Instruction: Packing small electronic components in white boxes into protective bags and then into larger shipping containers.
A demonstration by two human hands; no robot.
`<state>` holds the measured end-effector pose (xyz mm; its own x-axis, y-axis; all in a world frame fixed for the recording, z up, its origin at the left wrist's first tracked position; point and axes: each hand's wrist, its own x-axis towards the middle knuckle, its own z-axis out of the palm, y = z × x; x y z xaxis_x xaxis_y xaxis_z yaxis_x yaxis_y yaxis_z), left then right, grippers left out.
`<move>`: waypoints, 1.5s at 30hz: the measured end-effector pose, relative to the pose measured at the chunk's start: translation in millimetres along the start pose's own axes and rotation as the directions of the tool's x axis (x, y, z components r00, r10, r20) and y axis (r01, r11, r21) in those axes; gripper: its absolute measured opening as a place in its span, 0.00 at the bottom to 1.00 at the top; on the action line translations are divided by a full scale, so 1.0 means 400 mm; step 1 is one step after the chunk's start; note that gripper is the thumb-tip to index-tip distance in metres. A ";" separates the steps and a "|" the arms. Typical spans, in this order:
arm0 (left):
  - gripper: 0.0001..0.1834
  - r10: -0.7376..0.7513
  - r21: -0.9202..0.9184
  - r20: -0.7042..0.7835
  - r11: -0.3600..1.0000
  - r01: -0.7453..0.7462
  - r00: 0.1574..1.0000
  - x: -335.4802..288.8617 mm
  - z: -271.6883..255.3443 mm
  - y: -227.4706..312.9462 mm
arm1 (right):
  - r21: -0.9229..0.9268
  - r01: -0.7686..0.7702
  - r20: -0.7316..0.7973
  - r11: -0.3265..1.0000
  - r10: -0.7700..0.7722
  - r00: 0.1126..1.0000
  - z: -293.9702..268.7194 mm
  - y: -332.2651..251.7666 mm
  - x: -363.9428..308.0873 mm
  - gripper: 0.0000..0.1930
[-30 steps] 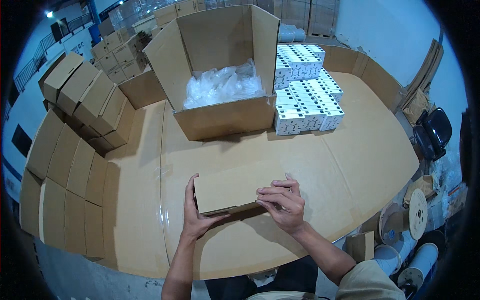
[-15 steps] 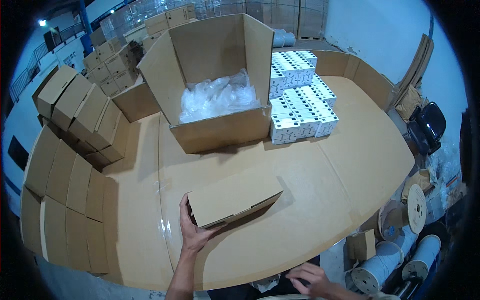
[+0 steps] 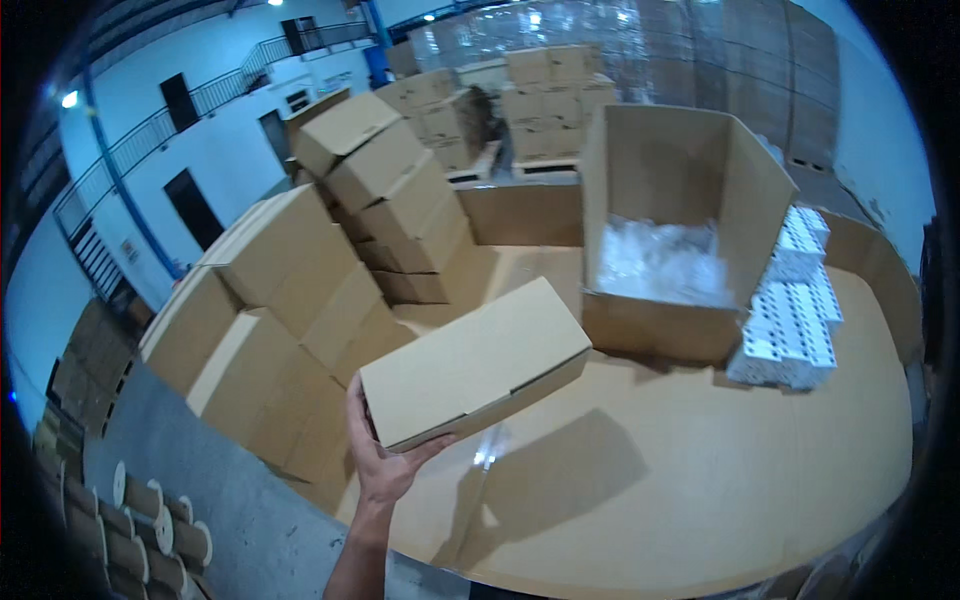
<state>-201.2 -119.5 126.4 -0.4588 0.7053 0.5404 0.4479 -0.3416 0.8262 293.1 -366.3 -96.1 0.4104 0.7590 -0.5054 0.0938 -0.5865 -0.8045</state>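
A closed brown cardboard box (image 3: 475,365), long and flat-topped, is held up off the table by my left hand (image 3: 385,460). The hand grips its near left end, thumb along the front side and fingers round the end. Below and to the right, the box casts a shadow on the cardboard-covered table (image 3: 700,480). Left of the held box stand stacks of similar brown boxes (image 3: 310,270), the closest ones beside my left hand. My right hand is out of the picture.
A large open carton (image 3: 660,325) with clear plastic bags (image 3: 665,260) inside stands at the far side. Right of it are stacked small white boxes (image 3: 785,335). A low cardboard wall (image 3: 525,215) edges the table's back. Wooden-ended spools (image 3: 150,530) stand on the floor at lower left.
My left hand has lifted the brown box off the table. The view has swung left, toward the stacked boxes. My right hand, seen before at the lower edge, has left the picture.
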 end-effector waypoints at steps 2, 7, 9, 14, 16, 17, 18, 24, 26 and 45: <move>0.68 -0.004 0.036 -0.105 0.999 0.008 0.994 0.026 -0.080 0.050 | -0.016 0.045 0.071 0.999 -0.044 0.997 0.029 -0.034 0.043 0.08; 0.65 0.139 0.245 -0.324 0.968 -0.059 0.936 0.094 -0.274 0.151 | -0.068 0.155 0.214 0.986 -0.138 0.967 0.077 -0.120 0.135 0.08; 0.62 0.207 0.363 -0.338 0.929 -0.076 0.918 0.119 -0.353 0.199 | -0.085 0.205 0.276 0.975 -0.175 0.945 0.106 -0.156 0.183 0.08; 0.59 0.294 0.430 -0.492 0.901 -0.066 0.820 0.136 -0.499 0.264 | -0.138 0.317 0.387 0.938 -0.243 0.889 0.122 -0.255 0.264 0.08; 0.55 0.342 0.515 -0.544 0.857 -0.017 0.766 0.140 -0.546 0.264 | -0.156 0.350 0.403 0.923 -0.264 0.876 0.119 -0.284 0.281 0.08; 0.55 0.346 0.521 -0.554 0.854 -0.009 0.757 0.137 -0.575 0.271 | -0.160 0.366 0.418 0.917 -0.273 0.866 0.122 -0.298 0.290 0.08; 0.55 0.367 0.535 -0.566 0.845 -0.010 0.738 0.135 -0.604 0.275 | -0.162 0.379 0.430 0.911 -0.280 0.858 0.126 -0.306 0.296 0.08; 0.53 0.416 0.572 -0.593 0.821 -0.004 0.689 0.147 -0.676 0.258 | -0.192 0.429 0.454 0.882 -0.308 0.836 0.108 -0.332 0.301 0.08; 0.53 0.411 0.596 -0.596 0.802 0.038 0.690 0.146 -0.681 0.255 | -0.205 0.439 0.454 0.875 -0.312 0.835 0.092 -0.331 0.289 0.08; 0.56 0.364 0.588 -0.521 0.809 0.015 0.772 0.120 -0.743 0.173 | -0.321 0.490 0.440 0.810 -0.331 0.835 -0.098 -0.219 0.133 0.08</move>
<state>-420.2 -294.0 256.8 -0.5910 0.0960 0.8010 0.8063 0.0994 0.5830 342.1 -285.8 -40.2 -0.0875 0.9522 -0.2928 0.5685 -0.1937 -0.7995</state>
